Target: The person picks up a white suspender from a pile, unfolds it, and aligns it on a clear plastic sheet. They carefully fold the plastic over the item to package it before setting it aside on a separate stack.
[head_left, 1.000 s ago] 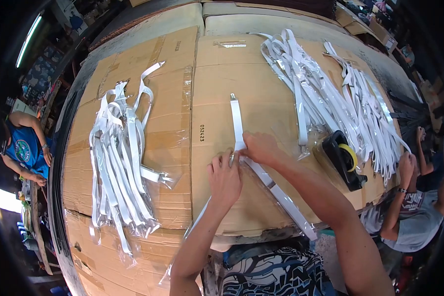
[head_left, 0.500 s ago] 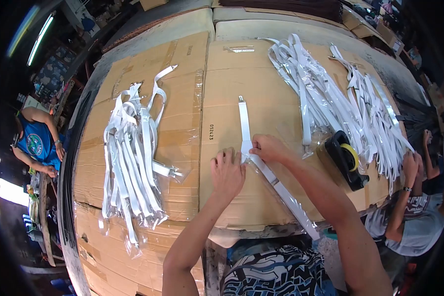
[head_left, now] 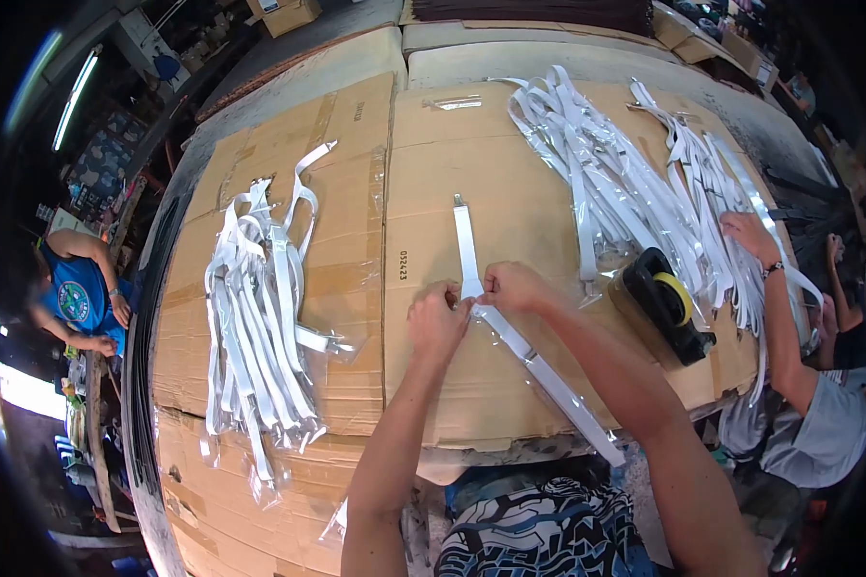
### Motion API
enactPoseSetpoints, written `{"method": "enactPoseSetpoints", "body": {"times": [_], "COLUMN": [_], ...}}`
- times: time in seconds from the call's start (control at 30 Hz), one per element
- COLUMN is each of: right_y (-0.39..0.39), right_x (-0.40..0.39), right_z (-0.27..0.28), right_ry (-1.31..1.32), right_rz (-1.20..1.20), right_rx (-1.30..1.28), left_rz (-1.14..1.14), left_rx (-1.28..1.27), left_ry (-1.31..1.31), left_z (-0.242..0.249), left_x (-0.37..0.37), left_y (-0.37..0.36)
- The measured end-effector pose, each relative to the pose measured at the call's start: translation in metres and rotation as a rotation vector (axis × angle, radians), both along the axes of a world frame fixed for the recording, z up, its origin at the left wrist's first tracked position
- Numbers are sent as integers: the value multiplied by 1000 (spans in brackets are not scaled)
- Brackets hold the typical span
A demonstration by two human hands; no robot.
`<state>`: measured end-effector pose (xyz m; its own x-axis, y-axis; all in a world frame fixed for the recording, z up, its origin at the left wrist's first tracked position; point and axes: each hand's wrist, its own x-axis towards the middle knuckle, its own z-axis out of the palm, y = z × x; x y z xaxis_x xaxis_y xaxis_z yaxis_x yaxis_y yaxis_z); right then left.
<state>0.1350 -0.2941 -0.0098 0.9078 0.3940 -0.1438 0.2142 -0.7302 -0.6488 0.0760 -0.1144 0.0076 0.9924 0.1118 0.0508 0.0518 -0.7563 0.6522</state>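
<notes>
A pair of white suspenders [head_left: 465,240] lies on the cardboard before me, its metal clip at the far end. The near straps run toward the table's front edge inside a clear plastic sleeve [head_left: 568,406]. My left hand [head_left: 439,322] is closed at the left of the joint where the straps meet, thumb and fingers pinched together. From the right, my right hand [head_left: 516,287] pinches at the same joint. Whether the fingertips grip the strap, the sleeve's mouth or both is too small to tell.
A pile of bagged white suspenders [head_left: 260,327] lies left, another pile [head_left: 611,173] at right. A black tape dispenser [head_left: 656,313] stands near my right forearm. A co-worker's hand [head_left: 751,237] touches straps at far right. Another person [head_left: 85,288] is at left.
My left hand has gone from spread fingers to a pinch at the joint. The co-worker's hand at right has reached farther up over the straps. The view has shifted slightly.
</notes>
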Motion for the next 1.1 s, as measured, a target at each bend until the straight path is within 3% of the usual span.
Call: {"method": "enactPoseSetpoints", "body": {"times": [0.2,0.5,0.6,0.73,0.8,0.87,1.1], "right_y": [0,-3,-7,-21,-31,-45,-105], "right_x": [16,12,10,0,-21,-64,-224], "right_z": [-9,1,-8,-22,-31,-6,39], "right_ry": [86,100,59,103,-18,-90,-125], "right_rz": [66,67,73,-45,-139,-258,-354], "right_rx": [-83,-60,23,356,492,475,105], "left_rz": [30,-29,-78,-63,-45,-22,-19], "left_rx": [-51,-73,-148,-86,-32,30,169], "left_ry": [221,101,13,-109,-108,-110,-93], "left_z": [7,-8,-10,8,26,35,44], "left_x": [10,10,-3,-51,-91,-133,-202], "left_y": [2,14,27,51,64,76,80]}}
